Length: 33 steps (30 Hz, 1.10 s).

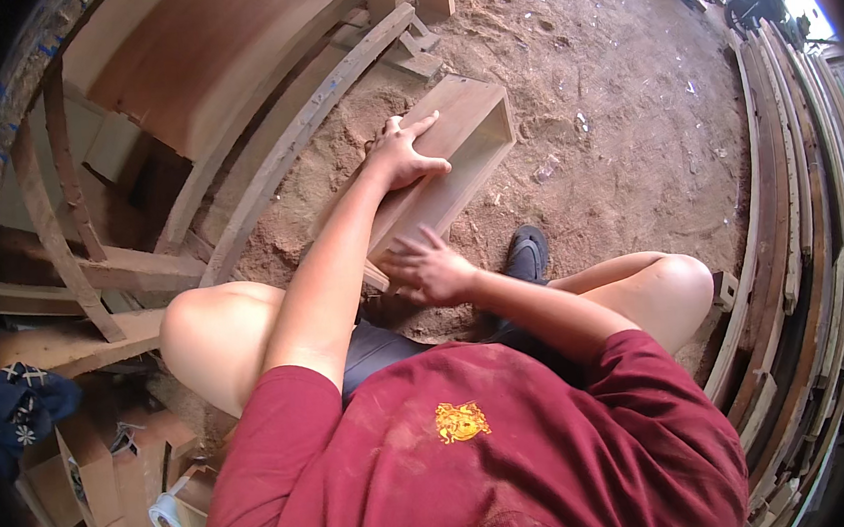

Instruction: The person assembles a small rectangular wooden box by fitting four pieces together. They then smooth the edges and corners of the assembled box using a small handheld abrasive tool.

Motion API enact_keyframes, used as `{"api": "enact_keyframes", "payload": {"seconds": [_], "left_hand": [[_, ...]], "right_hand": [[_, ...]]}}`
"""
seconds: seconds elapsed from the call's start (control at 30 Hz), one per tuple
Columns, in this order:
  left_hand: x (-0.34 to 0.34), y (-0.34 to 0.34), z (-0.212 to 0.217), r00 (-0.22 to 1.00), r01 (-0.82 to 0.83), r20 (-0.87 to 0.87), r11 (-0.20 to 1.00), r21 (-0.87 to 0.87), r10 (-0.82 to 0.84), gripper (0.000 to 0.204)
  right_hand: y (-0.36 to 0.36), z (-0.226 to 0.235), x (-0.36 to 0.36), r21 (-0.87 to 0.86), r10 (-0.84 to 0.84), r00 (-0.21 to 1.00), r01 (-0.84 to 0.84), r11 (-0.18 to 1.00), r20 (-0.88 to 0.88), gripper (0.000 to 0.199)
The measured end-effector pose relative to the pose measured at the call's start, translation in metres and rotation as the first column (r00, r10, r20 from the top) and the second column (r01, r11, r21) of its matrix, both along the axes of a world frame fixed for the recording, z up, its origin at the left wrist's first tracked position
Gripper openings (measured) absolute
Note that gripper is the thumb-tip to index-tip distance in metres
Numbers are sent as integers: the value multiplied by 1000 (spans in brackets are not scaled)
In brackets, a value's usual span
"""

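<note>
The box point(488, 97) lies just beyond the knees point(685, 286), left hand point(403, 157) spread over its upper side, right hand point(431, 271) open and blurred by its near end. Firm left-hand pressure should keep it steady.

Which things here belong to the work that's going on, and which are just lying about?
In the work:
Wooden box, long and open-sided
Left hand, spread on the box
Right hand, blurred, at the box's near end

Apparently just lying about:
Long planks, stacked at right
Dark blue cloth item, far left
Boxy wooden pieces, lower left
</note>
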<state>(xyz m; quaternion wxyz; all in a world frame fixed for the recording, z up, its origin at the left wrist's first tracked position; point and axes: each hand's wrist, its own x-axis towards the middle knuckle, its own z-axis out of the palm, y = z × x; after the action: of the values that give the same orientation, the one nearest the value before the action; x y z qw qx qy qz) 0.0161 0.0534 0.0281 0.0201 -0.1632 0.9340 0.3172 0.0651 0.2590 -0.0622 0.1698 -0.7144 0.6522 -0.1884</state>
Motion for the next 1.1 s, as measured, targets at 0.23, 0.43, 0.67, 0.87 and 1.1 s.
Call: {"api": "enact_keyframes", "payload": {"seconds": [0.23, 0.43, 0.67, 0.87, 1.1], "left_hand": [[0, -1, 0, 999, -16, -28, 996, 87, 18, 103], [4, 2, 5, 1000, -14, 16, 998, 61, 13, 104], [1, -4, 2, 1000, -6, -11, 992, 128, 7, 105], [1, -7, -7, 1000, -4, 11, 997, 76, 4, 107], [2, -1, 0, 999, -10, 31, 1000, 18, 9, 106]], "right_hand": [[12, 58, -102, 72, -429, 801, 500, 863, -418, 94], [1, 19, 2, 68, -117, 975, 131, 989, -190, 111], [23, 59, -130, 78, -501, 741, 590, 803, -448, 98], [15, 42, -61, 199, -216, 857, 340, 919, -468, 89], [28, 48, -156, 88, -446, 693, 589, 803, -566, 48]]}}
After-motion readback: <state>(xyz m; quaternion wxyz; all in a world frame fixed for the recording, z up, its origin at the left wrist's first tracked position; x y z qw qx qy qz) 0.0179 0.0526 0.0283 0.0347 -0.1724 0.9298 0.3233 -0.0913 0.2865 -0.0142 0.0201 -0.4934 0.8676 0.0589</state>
